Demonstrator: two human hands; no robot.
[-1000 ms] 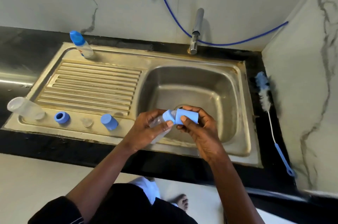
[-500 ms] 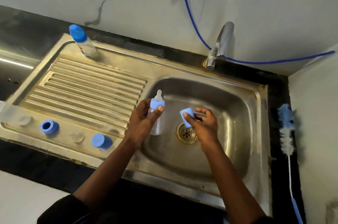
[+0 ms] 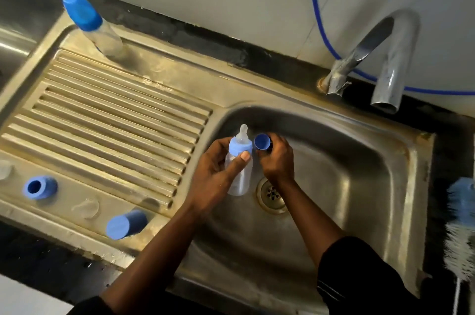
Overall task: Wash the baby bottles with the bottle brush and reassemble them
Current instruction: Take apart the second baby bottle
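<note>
Over the sink basin, my left hand grips a small clear baby bottle upright, with its blue collar and clear teat on. Just right of the teat, my right hand holds the blue cap, its open side facing the bottle. A second capped bottle stands at the back of the drainboard. On the front ledge lie a blue collar ring, a clear teat and a blue cap. The bottle brush lies on the right counter.
A curved metal tap overhangs the back of the basin, with a blue hose on the wall behind it. The drain sits below my hands. A ribbed drainboard fills the left side. Dark counter edges the sink.
The cap came off the bottle a second ago and my hands parted. The right hand has since brought the cap back beside the teat. The view has moved closer to the sink.
</note>
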